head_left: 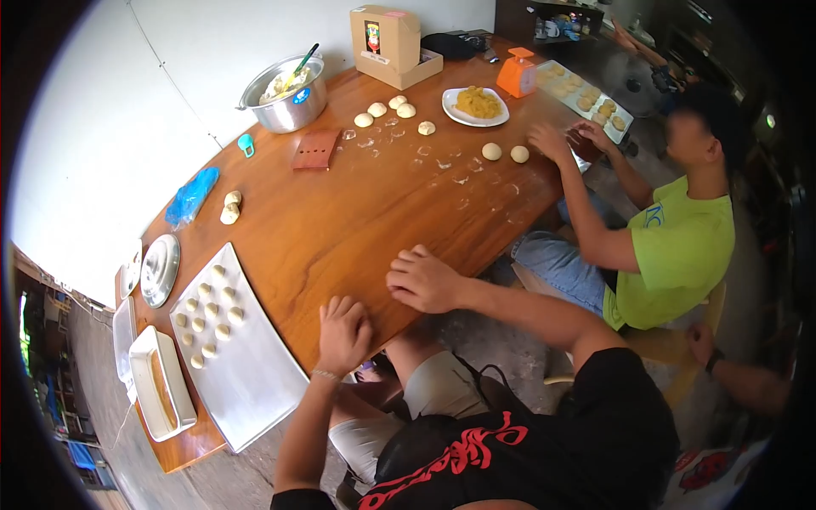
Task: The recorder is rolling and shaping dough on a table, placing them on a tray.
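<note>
My left hand (346, 333) rests palm down at the near edge of the wooden table (306, 248), fingers bent and close together. To its right my right hand (422, 280) is cupped over the tabletop. The undersides of both hands are hidden, so I cannot see whether anything lies beneath them. A metal baking sheet (261, 376) lies left of my left hand, and several small dough balls (211, 310) stand on it in rough rows. Larger dough balls sit farther off: a small cluster (377, 109), a pair (492, 152) towards the co-worker and a few (230, 207) at the left.
A co-worker (676, 248) in a yellow-green shirt sits at the right. At the back stand a metal pot (290, 95), a cardboard box (386, 48), a plate of yellow filling (475, 106) and an orange scale (517, 73). A dough scraper (317, 149) and a loaf-shaped container (162, 386) lie leftward.
</note>
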### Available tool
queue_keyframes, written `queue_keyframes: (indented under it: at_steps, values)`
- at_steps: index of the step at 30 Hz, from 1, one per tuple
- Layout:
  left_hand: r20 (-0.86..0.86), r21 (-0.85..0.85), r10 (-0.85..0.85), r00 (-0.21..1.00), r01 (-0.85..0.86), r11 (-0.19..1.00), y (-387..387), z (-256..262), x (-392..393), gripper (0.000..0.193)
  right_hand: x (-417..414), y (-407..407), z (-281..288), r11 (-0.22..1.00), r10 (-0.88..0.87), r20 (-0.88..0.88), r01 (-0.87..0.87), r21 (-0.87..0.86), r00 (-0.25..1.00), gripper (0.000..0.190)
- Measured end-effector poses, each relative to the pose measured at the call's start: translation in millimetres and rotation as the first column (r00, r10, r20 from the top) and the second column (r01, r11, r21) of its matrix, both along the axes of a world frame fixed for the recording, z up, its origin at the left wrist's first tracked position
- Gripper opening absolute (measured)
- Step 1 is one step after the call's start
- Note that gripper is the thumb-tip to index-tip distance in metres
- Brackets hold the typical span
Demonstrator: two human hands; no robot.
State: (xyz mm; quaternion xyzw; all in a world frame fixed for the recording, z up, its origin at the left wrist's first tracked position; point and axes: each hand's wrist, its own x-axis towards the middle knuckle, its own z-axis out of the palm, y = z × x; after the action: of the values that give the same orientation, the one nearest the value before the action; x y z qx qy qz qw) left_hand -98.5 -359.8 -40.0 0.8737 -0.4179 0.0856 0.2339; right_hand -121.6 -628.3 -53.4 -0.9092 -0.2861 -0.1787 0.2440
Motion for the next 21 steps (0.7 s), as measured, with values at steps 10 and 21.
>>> queue_keyframes:
  at_steps: [10,21]
  values:
    - [0.224,0.036,0.335,0.915,-0.351,0.936,22.1,-18.6,66.6,0.017,58.5,-40.8,-7.5,0.938,-0.168,0.198,0.218,-0.268,0.966,0.017]
    - [0.194,-0.126,0.195,0.961,-0.173,0.977,-47.4,-15.9,48.9,0.017,66.7,21.2,-7.3,0.956,-0.250,0.192,0.274,-0.109,0.949,0.017]
